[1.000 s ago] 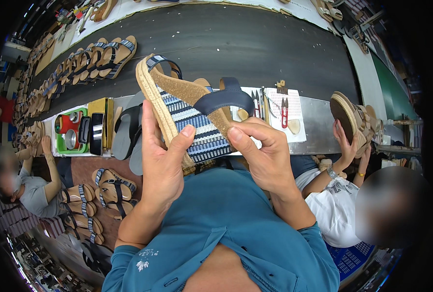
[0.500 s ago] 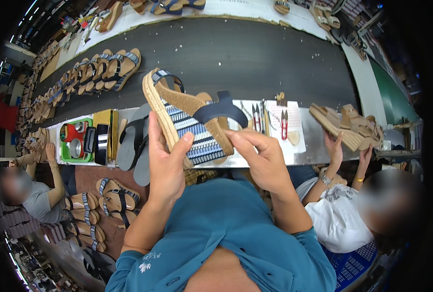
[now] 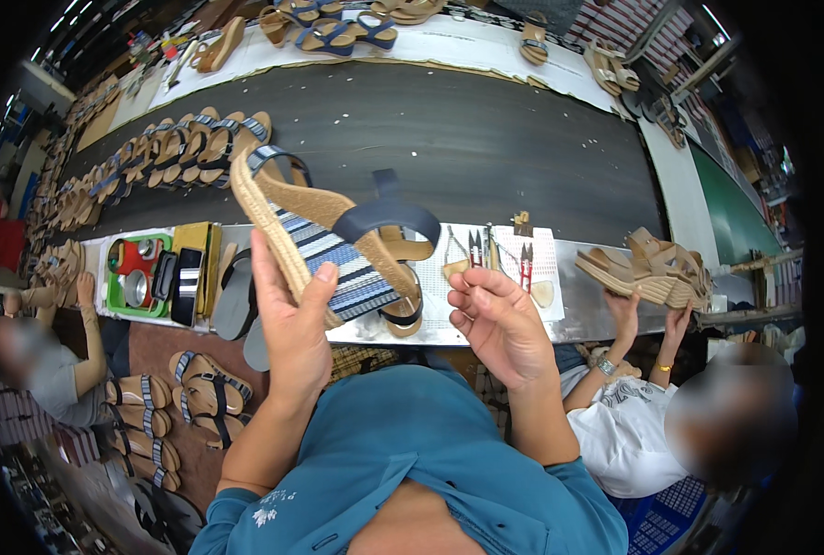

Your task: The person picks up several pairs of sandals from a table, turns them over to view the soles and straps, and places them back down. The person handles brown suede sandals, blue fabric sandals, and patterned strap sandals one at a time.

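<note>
My left hand [image 3: 291, 328] grips a wedge sandal [image 3: 328, 259], raised and tilted above the bench edge. The sandal has a tan rope-look sole edge, blue, white and black striped fabric and a navy strap. Behind its right end show more tan and strap parts; whether they belong to a second sandal I cannot tell. To the right of the sandal and apart from it is my right hand [image 3: 504, 333], thumb and forefinger pinched together. Whatever sits in that pinch, if anything, is too small to make out. Beyond it lie red-handled thread snips [image 3: 526, 266].
A dark conveyor belt [image 3: 430, 120] crosses ahead, with a row of sandals [image 3: 180, 148] at left. A green tray [image 3: 116, 287] and grey soles [image 3: 234, 301] are at left. At right a co-worker's hands [image 3: 626, 314] hold tan wedge sandals [image 3: 648, 273].
My right hand has come away from the sandal's edge, moving slightly right and down. The sandal in my left hand has shifted left in the view.
</note>
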Demonstrator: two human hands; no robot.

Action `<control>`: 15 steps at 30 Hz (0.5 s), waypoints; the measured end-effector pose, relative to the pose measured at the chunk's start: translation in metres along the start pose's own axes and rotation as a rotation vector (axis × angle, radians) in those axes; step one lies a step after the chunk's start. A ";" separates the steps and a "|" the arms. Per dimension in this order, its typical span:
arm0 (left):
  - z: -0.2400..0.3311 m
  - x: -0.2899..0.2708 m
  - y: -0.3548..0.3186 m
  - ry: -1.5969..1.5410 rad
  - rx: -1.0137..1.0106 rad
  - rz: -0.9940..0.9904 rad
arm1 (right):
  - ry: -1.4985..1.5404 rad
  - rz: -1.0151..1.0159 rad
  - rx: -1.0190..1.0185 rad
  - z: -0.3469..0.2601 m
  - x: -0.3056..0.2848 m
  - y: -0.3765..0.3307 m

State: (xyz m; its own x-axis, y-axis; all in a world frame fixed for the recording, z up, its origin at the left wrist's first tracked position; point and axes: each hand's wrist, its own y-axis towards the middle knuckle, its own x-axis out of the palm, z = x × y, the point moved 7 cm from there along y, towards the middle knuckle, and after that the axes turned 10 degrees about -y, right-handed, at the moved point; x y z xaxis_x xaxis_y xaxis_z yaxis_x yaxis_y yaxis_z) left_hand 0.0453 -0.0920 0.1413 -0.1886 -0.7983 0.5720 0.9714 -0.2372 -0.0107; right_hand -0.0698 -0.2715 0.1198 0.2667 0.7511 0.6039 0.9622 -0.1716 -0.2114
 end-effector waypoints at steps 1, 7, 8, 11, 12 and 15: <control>-0.002 0.003 -0.001 -0.019 -0.021 -0.018 | -0.102 0.038 -0.038 0.002 -0.001 0.001; -0.003 0.009 -0.004 -0.059 -0.019 -0.039 | -0.246 0.143 -0.222 0.003 0.019 0.006; -0.003 0.008 -0.004 -0.047 -0.015 -0.033 | -0.295 0.175 -0.272 -0.001 0.020 0.005; -0.003 0.007 -0.005 -0.029 0.001 -0.025 | -0.353 0.153 -0.356 -0.001 0.026 0.008; -0.004 0.007 -0.005 -0.035 0.011 -0.026 | -0.425 0.155 -0.393 -0.003 0.028 0.008; -0.005 0.008 -0.005 -0.051 0.024 -0.023 | -0.606 0.153 -0.484 -0.008 0.032 0.009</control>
State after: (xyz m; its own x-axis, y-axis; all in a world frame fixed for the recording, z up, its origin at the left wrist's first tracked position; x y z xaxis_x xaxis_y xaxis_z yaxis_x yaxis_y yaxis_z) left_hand 0.0384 -0.0999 0.1418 -0.2039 -0.7635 0.6128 0.9702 -0.2412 0.0223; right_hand -0.0515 -0.2538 0.1437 0.4558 0.8891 0.0415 0.8712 -0.4551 0.1840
